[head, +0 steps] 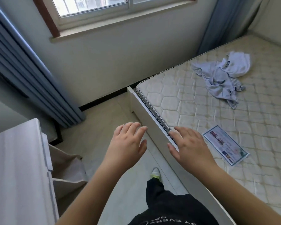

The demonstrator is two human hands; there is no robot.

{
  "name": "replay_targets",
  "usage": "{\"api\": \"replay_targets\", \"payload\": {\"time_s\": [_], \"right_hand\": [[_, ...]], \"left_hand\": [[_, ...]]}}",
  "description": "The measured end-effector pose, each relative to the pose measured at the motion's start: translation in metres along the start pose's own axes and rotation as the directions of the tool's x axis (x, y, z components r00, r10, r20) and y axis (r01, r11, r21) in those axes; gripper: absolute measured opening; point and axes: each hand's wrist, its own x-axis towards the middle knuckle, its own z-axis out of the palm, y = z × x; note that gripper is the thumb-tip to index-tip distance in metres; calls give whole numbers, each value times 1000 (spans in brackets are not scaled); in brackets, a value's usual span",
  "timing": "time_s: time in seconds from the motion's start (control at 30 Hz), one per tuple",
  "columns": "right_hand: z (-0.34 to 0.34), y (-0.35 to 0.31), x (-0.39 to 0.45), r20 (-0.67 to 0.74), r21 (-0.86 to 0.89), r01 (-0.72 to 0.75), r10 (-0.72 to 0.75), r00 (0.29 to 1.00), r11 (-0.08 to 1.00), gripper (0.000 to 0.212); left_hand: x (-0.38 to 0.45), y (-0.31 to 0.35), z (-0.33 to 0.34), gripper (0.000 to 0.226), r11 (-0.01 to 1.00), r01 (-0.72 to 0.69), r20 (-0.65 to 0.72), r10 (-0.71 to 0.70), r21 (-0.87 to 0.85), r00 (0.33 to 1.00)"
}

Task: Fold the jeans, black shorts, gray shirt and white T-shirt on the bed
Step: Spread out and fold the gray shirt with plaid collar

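One head-worn wide-angle view looks forward and down from beside the quilted cream mattress bed [201, 111], its corner near; the window wall stands at twelve o'clock.

I saw a cream mattress [201, 111] quilted in hexagons, a gray shirt [217, 82], a white T-shirt [237, 65] with dark lettering, blue curtains [31, 75], and black trousers [165, 202].

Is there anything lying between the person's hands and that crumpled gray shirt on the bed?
Nothing visible blocks the way. Both the left hand and right hand are empty, held near the bed's edge. Only bare mattress lies between them and the gray shirt. A printed card sits off to the side.
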Motion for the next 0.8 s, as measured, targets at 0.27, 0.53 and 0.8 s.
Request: {"api": "replay_targets", "payload": {"time_s": [0.27, 0.53, 0.8], "right_hand": [[28, 8, 138, -69, 42, 1, 2, 998, 999, 34], [36, -6, 290, -63, 63, 164, -160, 985, 985, 46], [55, -62, 416, 0, 87, 203, -204, 979, 975, 48]], "left_hand": [[126, -61, -8, 48, 997, -25, -67, 29, 67, 997], [224, -135, -32, 38, 987, 62, -141, -41, 149, 989], [290, -231, -22, 37, 972, 148, -110, -129, 182, 985]]}}
